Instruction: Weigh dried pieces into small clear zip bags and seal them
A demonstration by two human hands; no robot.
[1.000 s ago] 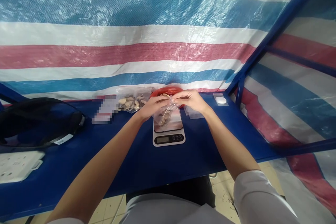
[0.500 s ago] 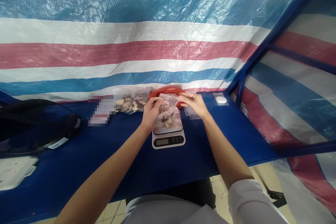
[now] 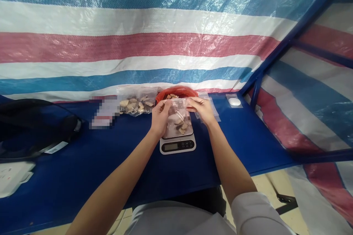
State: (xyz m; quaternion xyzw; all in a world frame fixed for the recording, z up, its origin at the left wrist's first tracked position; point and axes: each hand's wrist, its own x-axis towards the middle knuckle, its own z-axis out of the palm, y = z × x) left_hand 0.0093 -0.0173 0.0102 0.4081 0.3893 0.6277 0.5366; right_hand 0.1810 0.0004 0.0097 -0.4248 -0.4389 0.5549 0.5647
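Note:
A clear zip bag (image 3: 177, 112) is stretched by its top edge between my two hands. My left hand (image 3: 160, 116) pinches the left end of that edge, and my right hand (image 3: 202, 109) pinches the right end. Pale and dark dried slices (image 3: 181, 126) lie in the bottom of the bag, over the plate of a white digital kitchen scale (image 3: 178, 146). I cannot tell whether the bag rests on the plate. Right behind the bag stands a red plastic bag (image 3: 179, 90), its mouth open, with more pieces inside.
Left of my hands sits a larger clear bag of dried slices (image 3: 135, 104). Flat empty zip bags (image 3: 211, 106) and a small white round item (image 3: 234, 101) lie to the right. Headphones (image 3: 68, 128) and a white power strip (image 3: 15, 176) occupy the left. Striped sheeting (image 3: 124, 46) hangs behind.
My hands have drawn the bag's top edge straight and level, where it was crumpled before. The slices have shifted slightly right. The camera view has moved a little.

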